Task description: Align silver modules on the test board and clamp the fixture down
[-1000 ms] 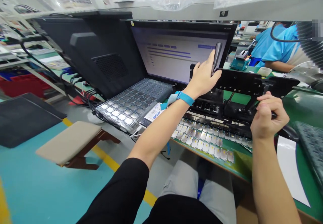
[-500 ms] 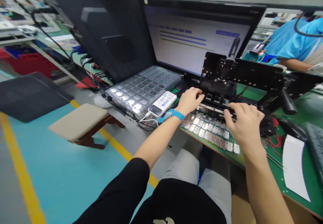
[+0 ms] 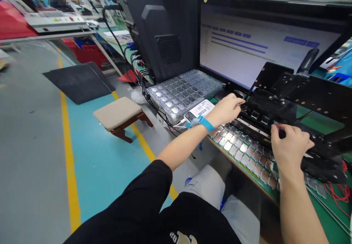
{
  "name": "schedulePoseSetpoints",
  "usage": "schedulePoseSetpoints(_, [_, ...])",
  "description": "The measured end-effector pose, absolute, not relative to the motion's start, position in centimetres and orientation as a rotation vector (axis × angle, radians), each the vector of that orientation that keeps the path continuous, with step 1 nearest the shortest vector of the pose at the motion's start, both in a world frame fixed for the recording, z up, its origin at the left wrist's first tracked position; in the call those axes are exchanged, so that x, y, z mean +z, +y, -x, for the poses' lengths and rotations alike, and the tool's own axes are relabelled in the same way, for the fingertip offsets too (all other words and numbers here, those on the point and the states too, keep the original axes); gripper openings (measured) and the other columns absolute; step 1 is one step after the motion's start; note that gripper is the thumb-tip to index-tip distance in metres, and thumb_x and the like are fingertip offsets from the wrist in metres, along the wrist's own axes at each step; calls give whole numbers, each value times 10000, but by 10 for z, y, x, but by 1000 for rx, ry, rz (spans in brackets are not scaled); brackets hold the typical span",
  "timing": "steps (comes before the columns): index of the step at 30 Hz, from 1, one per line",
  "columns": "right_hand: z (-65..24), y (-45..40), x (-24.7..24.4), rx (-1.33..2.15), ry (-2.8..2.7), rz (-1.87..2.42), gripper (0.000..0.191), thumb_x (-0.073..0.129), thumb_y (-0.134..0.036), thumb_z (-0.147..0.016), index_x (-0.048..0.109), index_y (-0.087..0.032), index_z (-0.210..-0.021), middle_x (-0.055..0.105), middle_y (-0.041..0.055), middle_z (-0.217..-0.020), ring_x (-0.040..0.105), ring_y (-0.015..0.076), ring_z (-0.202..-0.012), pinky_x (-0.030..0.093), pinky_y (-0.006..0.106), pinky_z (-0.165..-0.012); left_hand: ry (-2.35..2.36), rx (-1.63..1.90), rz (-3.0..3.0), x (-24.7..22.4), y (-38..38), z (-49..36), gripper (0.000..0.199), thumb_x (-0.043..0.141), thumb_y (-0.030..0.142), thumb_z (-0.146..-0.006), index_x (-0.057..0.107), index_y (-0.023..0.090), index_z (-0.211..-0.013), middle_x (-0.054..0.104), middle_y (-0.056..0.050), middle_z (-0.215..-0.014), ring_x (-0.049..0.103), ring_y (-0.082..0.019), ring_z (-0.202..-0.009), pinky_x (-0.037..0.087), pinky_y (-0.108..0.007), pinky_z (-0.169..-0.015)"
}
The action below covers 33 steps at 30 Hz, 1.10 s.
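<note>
A black test fixture [image 3: 286, 106] with an upright lever handle stands before me, its clamp part raised. Small square modules [image 3: 255, 114] sit in a row of slots along its front. At the left end of that row is my left hand [image 3: 226, 110], thumb and fingertips pressed together; whatever they hold is too small to tell. Farther right along the row, my right hand [image 3: 290, 147] has its thumb and bent index finger pinched at the slots, hiding what lies between them. In front of the fixture lies a panel of small silvery boards [image 3: 238, 150] on the green bench.
A lit monitor [image 3: 233, 53] stands behind the fixture, beside a black computer case [image 3: 165, 35]. Stacked clear trays of dark modules [image 3: 184, 90] and a white power bank [image 3: 202, 110] are at left. Tweezers [image 3: 327, 205] and red wires [image 3: 339, 194] lie at right. A stool [image 3: 118, 114] is on the floor.
The view has swung left, so the bench appears farther right. My left fingertips have drawn together, and my right thumb and index finger have closed in at the slots.
</note>
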State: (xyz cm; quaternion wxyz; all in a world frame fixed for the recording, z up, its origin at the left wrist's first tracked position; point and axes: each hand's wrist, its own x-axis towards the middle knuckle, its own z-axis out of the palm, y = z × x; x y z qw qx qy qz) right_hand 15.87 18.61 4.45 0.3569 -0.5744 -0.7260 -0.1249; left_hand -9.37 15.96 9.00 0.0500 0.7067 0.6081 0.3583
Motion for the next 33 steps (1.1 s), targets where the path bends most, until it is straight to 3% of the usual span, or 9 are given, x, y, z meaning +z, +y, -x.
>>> schedulePoseSetpoints(5, [-160,195,43,-173,-1759,1376,243,588,-404,-855,725,-204,-869,699,74,-947,595,258,-925,418,462,-873,2108,1265,-1963,116,168,195,289,496,97,-855,685,157,-1065,622,-36,-900,589,-155,-869,483,-303,-893])
schedulePoseSetpoints(9, [-157,184,49,-168,-1746,1077,95,619,-231,-821,699,-180,-827,658,39,-796,620,195,-819,502,362,-830,2247,1172,-1510,99,188,261,238,600,164,-833,623,170,-1070,662,-6,-818,579,-127,-669,479,-263,-727])
schedulePoseSetpoints(13, [-117,153,71,-181,-1961,766,45,665,-158,-834,679,-186,-867,686,54,-903,640,176,-857,515,313,-820,2208,1117,-1419,71,193,279,173,635,248,-836,613,194,-999,712,-2,-776,566,-120,-530,468,-254,-617])
schedulePoseSetpoints(18, [2,168,91,167,-2091,552,120,576,-120,-881,661,-199,-852,671,42,-912,628,162,-865,493,295,-801,2258,1117,-1525,60,195,278,135,644,255,-825,646,194,-945,727,-17,-796,635,-151,-681,491,-266,-752])
schedulePoseSetpoints(23, [103,229,73,493,-2216,841,166,531,-90,-872,675,-158,-918,661,78,-981,605,171,-880,471,307,-888,2333,1041,-1629,59,196,277,114,634,275,-816,695,210,-887,725,-22,-831,656,-182,-806,477,-273,-810])
schedulePoseSetpoints(28, [127,247,55,502,-2271,945,223,470,-107,-904,681,-148,-962,642,121,-1051,565,224,-983,443,379,-948,2401,952,-1645,58,195,277,154,602,306,-823,722,255,-905,726,-12,-850,657,-201,-840,469,-277,-782])
schedulePoseSetpoints(33, [112,230,63,471,-2350,987,225,493,-228,-956,712,-178,-962,634,134,-1142,484,285,-1113,398,459,-992,2431,854,-1669,59,191,275,189,566,339,-850,717,280,-948,727,-9,-864,654,-205,-866,457,-270,-764])
